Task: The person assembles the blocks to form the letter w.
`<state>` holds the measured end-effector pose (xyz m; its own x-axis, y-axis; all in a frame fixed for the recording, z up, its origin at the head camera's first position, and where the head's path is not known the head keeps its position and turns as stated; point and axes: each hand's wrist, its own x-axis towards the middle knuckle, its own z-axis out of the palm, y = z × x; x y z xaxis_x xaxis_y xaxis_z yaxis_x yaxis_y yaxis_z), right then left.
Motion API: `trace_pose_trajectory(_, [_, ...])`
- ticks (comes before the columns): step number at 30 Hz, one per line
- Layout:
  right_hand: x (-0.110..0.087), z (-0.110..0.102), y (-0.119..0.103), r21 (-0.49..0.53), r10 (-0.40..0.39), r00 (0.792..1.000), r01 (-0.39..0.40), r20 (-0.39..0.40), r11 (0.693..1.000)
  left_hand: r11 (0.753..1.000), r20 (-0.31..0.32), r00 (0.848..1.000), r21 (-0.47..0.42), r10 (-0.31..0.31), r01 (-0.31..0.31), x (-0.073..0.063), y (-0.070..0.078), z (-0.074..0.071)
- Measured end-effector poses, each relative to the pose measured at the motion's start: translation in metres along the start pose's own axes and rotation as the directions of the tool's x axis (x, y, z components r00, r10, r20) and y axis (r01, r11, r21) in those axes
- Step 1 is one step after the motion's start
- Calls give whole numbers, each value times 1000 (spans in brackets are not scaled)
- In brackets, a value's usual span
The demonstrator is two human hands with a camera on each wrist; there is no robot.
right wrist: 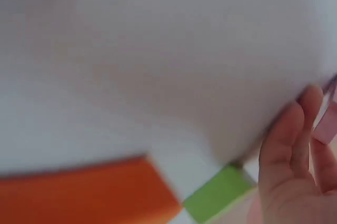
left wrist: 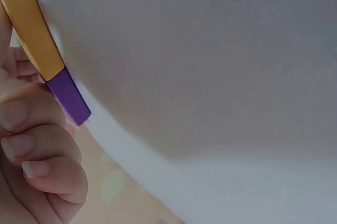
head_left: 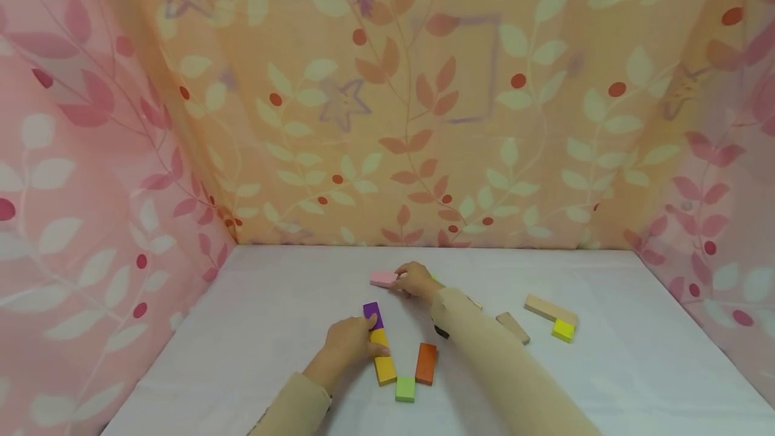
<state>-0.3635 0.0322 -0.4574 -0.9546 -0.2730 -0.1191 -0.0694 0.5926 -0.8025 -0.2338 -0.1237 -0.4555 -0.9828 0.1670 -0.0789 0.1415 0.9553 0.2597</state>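
Observation:
In the head view my left hand (head_left: 348, 347) holds a yellow block (head_left: 378, 337) in a slanted row, its thumb across the block and a fingertip touching the purple block (head_left: 372, 313). A second yellow block (head_left: 385, 371) continues the row towards me. The left wrist view shows curled fingers beside the purple block (left wrist: 69, 98). Farther back, my right hand (head_left: 416, 279) pinches the right end of a pink block (head_left: 381, 278), whose end (right wrist: 326, 125) shows past the fingers in the right wrist view. There, a green block (right wrist: 218, 195) and an orange block (right wrist: 89, 192) lie near that hand.
A light green block (head_left: 406, 389) and an orange-red block (head_left: 426, 363) lie nearest me on the white tabletop (head_left: 254, 301). To the right are plain wooden blocks (head_left: 513, 327) and a yellow cube (head_left: 563, 330). Patterned curtains (head_left: 412, 86) stand behind. My right forearm hides part of the table.

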Motion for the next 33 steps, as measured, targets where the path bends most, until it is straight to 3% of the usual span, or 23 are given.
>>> trace_pose_trajectory(7, [-19,-16,-1,167,-40,999,36,22,985,999,12,999,17,-36,36,-2,1,-1])
trace_pose_trajectory(16, [-42,-32,6,412,12,998,-37,62,910,1000,24,1000,16,-17,16,-2,2,-2])
trace_pose_trajectory(21, [-55,-40,10,455,22,995,-64,97,888,1000,24,999,15,-22,21,0,2,-2])
trace_pose_trajectory(27, [-64,-40,13,504,135,984,-176,117,846,1000,31,999,23,-21,20,1,1,-1])
trace_pose_trajectory(33, [-71,-38,18,493,158,982,-189,104,849,1000,31,999,5,-25,25,-1,2,-3])
